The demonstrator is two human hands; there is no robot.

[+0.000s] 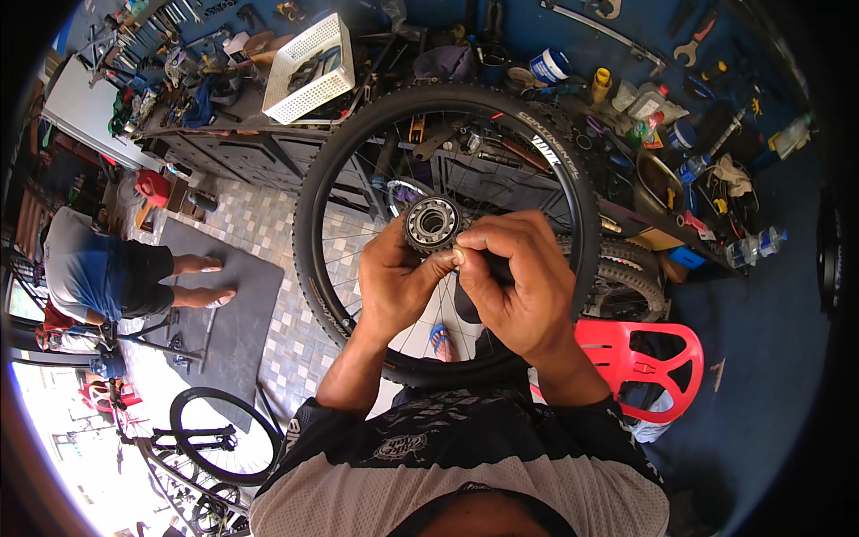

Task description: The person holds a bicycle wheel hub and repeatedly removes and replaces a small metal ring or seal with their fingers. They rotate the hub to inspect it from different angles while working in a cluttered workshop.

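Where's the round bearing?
Head view, just above centre: the round bearing sits between the left hand and right hand, framed by the black tyre.

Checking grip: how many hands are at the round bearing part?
2: left hand at lower left of the bearing part, right hand at its lower right; none seem hidden.

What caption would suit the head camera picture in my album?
Left hand and right hand meet at the metal hub of a bicycle wheel before a cluttered workbench.
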